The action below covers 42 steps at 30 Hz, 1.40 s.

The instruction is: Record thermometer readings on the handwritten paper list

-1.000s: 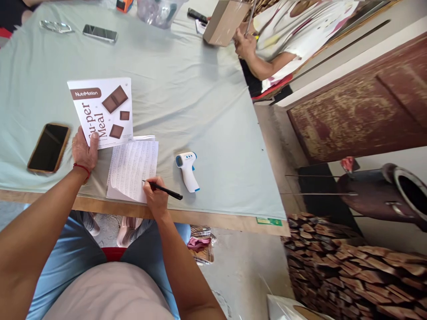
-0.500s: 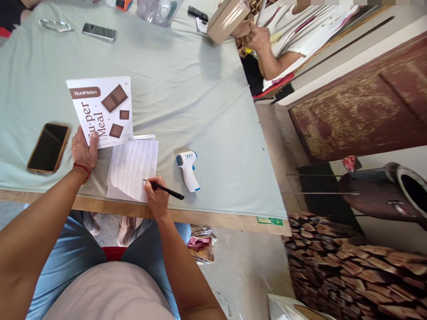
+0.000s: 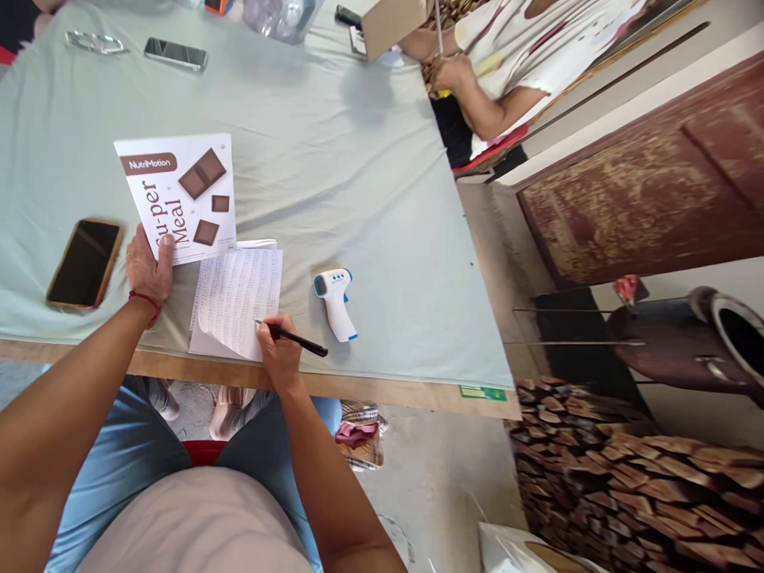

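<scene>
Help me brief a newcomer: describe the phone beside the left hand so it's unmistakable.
On the cloth-covered table, look left of the left hand holding the NutriMotion-labelled item. The phone there lies dark screen up and is brown-edged, unlike the silver-edged phone farther back.

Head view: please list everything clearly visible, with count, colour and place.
NutriMotion card: one, white, near left
Handwritten sheets: several, white, near edge
Pen: one, black, over sheets' edge
Infrared thermometer: one, white and blue, right of sheets
Phones: two, dark, left
Plastic container: one, clear, far side
Cardboard box: one, brown, far side
Tablecloth: one, pale green, centre
Metal drum: one, dark, right
Wooden panel: one, brown, right
Firewood: many, brown, lower right
White-shirted person: one, far right
Left hand: one, holding card
Right hand: one, holding pen
</scene>
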Each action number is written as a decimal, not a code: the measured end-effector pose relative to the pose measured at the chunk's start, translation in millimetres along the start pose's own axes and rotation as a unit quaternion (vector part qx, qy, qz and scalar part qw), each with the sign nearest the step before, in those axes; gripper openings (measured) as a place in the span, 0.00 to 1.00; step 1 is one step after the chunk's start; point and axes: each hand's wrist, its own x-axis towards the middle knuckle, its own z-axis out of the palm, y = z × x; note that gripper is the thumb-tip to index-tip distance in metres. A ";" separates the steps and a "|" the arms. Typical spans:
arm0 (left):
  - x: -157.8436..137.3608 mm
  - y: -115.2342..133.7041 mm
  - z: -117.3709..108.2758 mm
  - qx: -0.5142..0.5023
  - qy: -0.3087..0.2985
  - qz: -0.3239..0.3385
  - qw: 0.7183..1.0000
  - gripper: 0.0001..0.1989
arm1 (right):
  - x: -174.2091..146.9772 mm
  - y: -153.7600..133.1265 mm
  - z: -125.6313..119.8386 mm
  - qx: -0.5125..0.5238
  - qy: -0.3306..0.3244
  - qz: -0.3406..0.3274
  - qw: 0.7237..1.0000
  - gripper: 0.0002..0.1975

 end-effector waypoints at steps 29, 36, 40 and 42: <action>-0.5 -0.1 0.1 0.006 0.002 -0.019 1.000 0.36 | -0.1 -2.1 -0.5 -0.012 0.015 -0.008 1.000 0.07; -0.4 1.0 -0.1 -0.003 -0.001 -0.016 1.000 0.37 | -0.6 -3.0 -1.1 -0.004 0.012 0.006 1.000 0.08; -0.4 -0.3 0.5 -0.010 0.002 -0.017 1.000 0.36 | -0.6 -2.5 -1.6 -0.006 0.022 0.009 1.000 0.08; -0.3 -0.3 0.5 -0.013 0.000 -0.018 1.000 0.36 | -0.2 -2.0 -1.7 -0.012 0.018 0.003 1.000 0.08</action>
